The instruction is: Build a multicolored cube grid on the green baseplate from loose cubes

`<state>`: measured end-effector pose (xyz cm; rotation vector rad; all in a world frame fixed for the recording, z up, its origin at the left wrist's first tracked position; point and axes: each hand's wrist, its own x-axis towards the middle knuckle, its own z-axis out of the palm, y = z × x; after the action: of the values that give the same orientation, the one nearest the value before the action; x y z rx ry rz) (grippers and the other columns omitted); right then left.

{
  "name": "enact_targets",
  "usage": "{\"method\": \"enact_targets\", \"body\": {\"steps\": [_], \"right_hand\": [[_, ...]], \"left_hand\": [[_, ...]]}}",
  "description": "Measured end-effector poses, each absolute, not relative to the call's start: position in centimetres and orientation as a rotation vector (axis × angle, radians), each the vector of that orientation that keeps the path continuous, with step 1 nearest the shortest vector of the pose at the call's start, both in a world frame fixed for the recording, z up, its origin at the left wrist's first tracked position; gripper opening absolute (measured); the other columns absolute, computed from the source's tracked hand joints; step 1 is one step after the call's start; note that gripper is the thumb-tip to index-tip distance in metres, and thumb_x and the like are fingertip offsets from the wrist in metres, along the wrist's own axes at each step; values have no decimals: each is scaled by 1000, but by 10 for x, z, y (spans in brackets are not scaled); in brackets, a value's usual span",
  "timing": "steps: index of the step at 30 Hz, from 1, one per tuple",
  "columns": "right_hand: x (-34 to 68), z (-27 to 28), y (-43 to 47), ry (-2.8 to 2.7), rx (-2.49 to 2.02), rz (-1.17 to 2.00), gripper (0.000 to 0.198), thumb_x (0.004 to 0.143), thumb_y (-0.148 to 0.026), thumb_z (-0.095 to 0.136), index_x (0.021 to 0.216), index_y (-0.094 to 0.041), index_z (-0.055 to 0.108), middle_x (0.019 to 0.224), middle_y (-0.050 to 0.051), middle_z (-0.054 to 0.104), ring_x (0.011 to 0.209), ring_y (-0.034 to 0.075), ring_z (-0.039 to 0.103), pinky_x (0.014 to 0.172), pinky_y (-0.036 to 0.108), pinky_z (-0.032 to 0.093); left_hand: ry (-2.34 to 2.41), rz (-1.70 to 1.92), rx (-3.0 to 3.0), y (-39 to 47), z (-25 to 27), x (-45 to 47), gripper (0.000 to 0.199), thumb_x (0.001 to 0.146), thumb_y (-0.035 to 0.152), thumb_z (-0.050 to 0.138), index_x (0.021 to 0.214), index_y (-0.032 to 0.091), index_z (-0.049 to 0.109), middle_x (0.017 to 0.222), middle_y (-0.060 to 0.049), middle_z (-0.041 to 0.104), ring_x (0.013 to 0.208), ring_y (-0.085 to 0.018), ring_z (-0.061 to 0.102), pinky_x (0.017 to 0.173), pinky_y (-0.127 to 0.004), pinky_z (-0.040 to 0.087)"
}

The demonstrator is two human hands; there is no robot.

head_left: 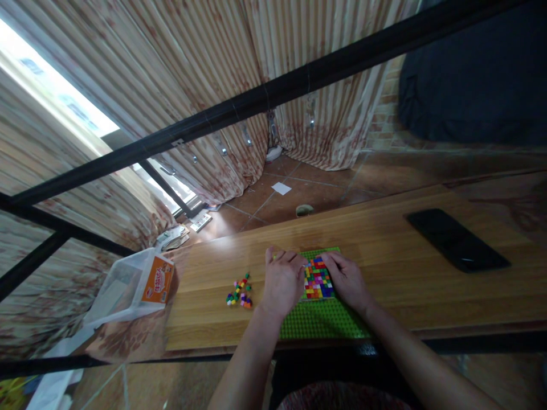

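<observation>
A green studded baseplate (322, 322) lies on the wooden tabletop in front of me. On it is a dense patch of small multicoloured toy bricks (318, 279). My left hand (282, 282) is closed at the patch's left side, its curled fingers near the upper left corner; anything in them is hidden. Along the right side rests my right hand (347, 280), fingers bent together and thumb at the upper right corner of the bricks. What it grips, if anything, I cannot make out. Loose toy bricks (241, 293) lie scattered left of my left hand.
A black phone-like slab (457, 239) lies on the right of the wooden tabletop (384, 228). A clear plastic bin (123, 285) with an orange label stands at the left end. A dark metal bar (239, 105) crosses in front of the curtains (205, 68). White paper (281, 188) lies on the tiled floor.
</observation>
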<state>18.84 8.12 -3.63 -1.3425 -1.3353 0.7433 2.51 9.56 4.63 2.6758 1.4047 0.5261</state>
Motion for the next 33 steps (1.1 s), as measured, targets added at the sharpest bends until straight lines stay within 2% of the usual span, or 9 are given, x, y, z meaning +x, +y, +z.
{"method": "enact_targets", "body": {"steps": [5,12,20,26,33], "right_hand": [[188,-36,81,-1337,-1336,745,33,92,-40,43,89,-20,69,84,4,66,80,18,61,74,29,45],[189,-38,81,-1343,-1343,757,34,92,-42,42,90,-20,69,86,4,66,82,19,61,76,30,45],[189,-37,81,-1333,-1350,766,36,91,-44,43,90,-20,69,88,5,67,83,20,62,75,30,46],[190,-38,81,-1336,-1348,748,35,91,-44,43,91,-21,69,89,5,68,83,20,62,76,32,46],[190,-37,80,-1342,-1358,745,36,91,-44,43,89,-20,69,87,5,67,82,20,62,75,31,46]], "left_hand": [[1440,652,2627,95,40,26,15,85,17,54,80,25,66,87,-1,66,88,-19,56,100,-46,29],[1373,951,2344,91,27,24,18,80,10,57,84,24,68,96,-3,62,94,-18,56,88,-37,43],[1323,1136,1955,89,19,23,36,75,4,55,104,22,63,109,-5,61,106,-18,55,96,-38,43],[1300,1099,1558,97,6,32,20,82,23,57,98,17,66,99,-7,68,93,-17,61,86,-32,47],[1238,1077,1360,99,0,39,17,77,25,60,85,18,72,77,-2,68,69,-13,57,67,-24,45]]}}
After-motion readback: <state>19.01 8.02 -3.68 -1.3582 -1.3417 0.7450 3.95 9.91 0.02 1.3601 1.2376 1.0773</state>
